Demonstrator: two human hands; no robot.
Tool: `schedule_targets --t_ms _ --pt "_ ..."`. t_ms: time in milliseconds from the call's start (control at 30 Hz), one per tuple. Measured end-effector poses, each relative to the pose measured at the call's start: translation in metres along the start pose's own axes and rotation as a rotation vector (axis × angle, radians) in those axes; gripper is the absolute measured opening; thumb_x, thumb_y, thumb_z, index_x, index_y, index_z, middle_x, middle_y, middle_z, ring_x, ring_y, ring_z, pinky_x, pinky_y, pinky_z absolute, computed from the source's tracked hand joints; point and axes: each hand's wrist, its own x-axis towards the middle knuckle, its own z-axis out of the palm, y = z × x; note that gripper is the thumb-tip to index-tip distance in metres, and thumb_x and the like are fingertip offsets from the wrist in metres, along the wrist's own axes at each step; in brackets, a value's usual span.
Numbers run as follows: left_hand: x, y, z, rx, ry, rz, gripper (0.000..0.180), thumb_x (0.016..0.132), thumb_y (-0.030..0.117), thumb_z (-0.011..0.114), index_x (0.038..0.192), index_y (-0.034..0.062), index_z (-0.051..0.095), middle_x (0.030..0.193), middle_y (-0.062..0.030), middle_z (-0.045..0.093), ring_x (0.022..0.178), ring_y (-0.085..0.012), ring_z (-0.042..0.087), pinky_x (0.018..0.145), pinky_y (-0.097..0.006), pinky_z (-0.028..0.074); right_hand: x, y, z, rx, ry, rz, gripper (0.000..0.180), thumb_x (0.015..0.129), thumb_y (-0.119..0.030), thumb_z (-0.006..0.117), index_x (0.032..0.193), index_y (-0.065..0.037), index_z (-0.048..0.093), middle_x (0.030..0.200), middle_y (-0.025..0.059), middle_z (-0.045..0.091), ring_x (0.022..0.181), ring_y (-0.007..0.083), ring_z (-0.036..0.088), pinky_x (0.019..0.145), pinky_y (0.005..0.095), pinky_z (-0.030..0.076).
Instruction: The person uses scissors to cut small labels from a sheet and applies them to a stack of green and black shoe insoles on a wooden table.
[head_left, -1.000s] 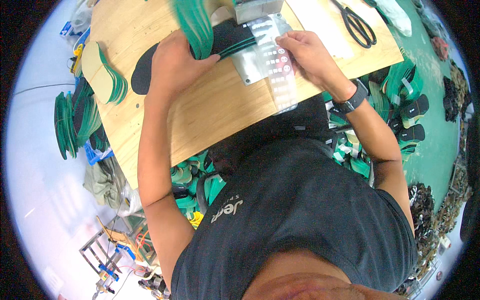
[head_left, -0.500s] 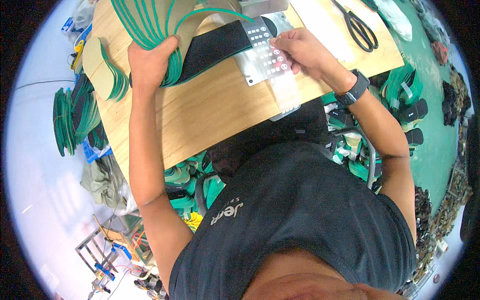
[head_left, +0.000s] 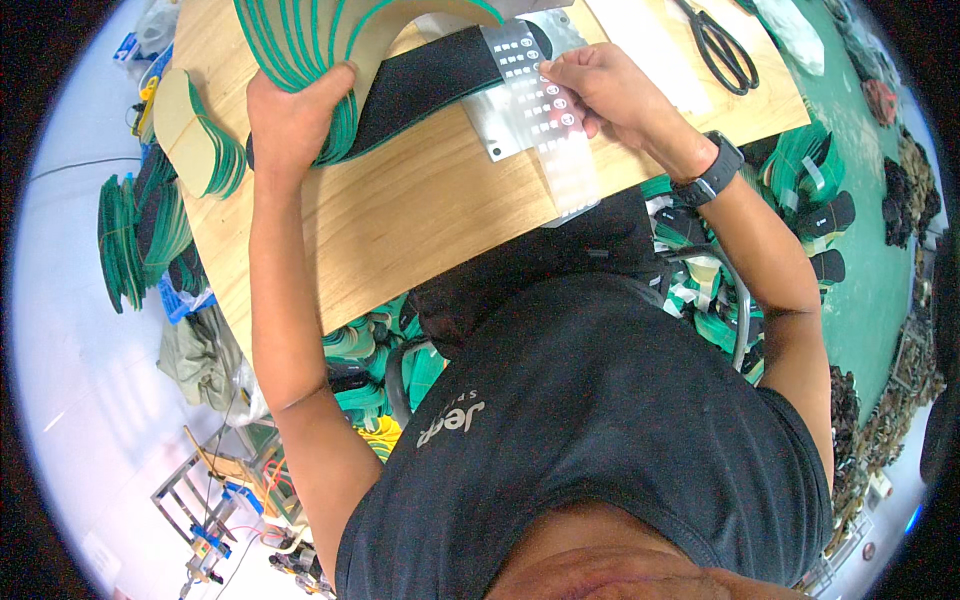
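the left hand (head_left: 295, 115) is gripping a fanned stack of green-edged insoles (head_left: 320, 40) at about 11 o'clock on the wooden worktop (head_left: 400, 220), fingers curled over the lower edge and thumb underneath. the right hand (head_left: 600, 90), at about 1 o'clock, is pinching at a small round sticker on a clear sticker sheet (head_left: 535, 110) that is lying across a black insole (head_left: 440, 80) at 12 o'clock. judging by this, the person is peeling a label to stick on the insole; the next move seems to call for a clean lift of the dot without creasing it. the sheet is a long transparent strip bearing rows of small white rectangles and a few red-ringed dots. black scissors (head_left: 722, 45) are lying at 2 o'clock, and another stack of tan insoles (head_left: 195, 145) is sitting at 9 o'clock.
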Motion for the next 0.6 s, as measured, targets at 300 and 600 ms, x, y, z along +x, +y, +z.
schedule_targets --t_ms 300,600 --pt "-0.002 0.0 0.002 0.026 0.015 -0.06 0.027 0.068 0.018 0.074 0.086 -0.0009 0.066 0.079 -0.0071 0.068 0.073 -0.0133 0.063 0.07 -0.029 0.05 -0.005 -0.005 0.007 0.009 0.063 -0.008 0.032 0.094 -0.025 0.056 0.07 -0.005 0.06 0.055 0.0012 0.057 0.042 0.0056 0.05 0.035 0.0182 0.037" --pt "-0.006 0.005 0.01 0.088 0.036 -0.036 0.03 0.068 0.019 0.075 0.09 -0.0004 0.066 0.082 -0.0067 0.068 0.075 -0.0119 0.062 0.07 -0.028 0.049 -0.003 -0.001 0.006 0.01 0.072 0.04 0.035 0.094 -0.028 0.056 0.068 -0.005 0.058 0.054 0.0014 0.057 0.041 0.0061 0.051 0.034 0.0188 0.038"
